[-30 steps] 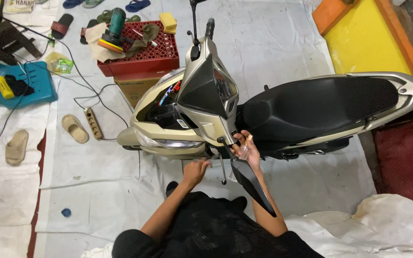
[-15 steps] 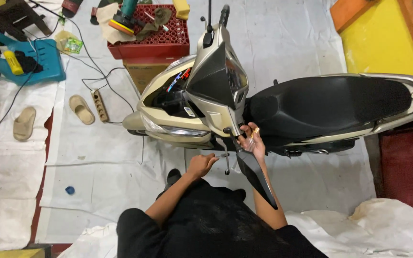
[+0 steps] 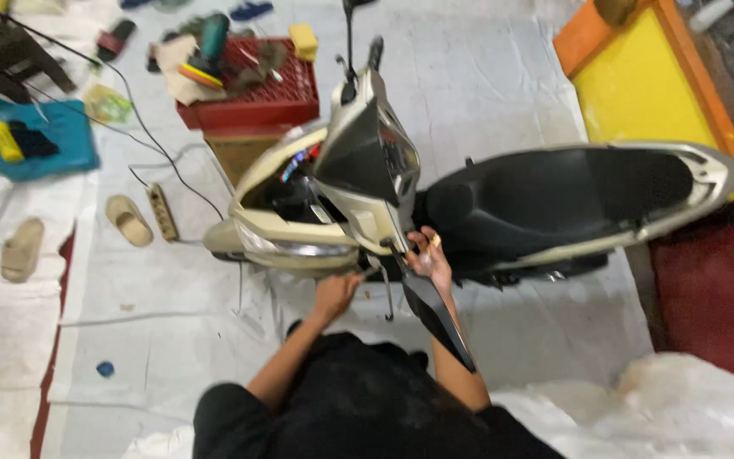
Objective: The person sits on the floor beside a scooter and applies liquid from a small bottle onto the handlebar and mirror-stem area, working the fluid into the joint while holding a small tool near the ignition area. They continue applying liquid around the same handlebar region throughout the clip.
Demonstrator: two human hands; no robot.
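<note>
View swung left; both hands (image 3: 431, 255) stay at the scooter (image 3: 367, 170).

**Single head camera, steep downward view**

One view only, worn on the head, facing almost straight down from well above. The scooter (image 3: 401, 204) lies crosswise mid-frame; the person's own shoulders fill the bottom edge. Floor sheeting (image 3: 503, 93) runs beyond. Motion blur, probably, softens details.

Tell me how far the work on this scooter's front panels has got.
Done: the scooter has its front cover off, with wiring showing behind the headlight. In hand: the right hand grips the top of a loose black side panel beside the seat, and the left hand works under the headlight. Left: that panel still hangs at the scooter's side.
</note>
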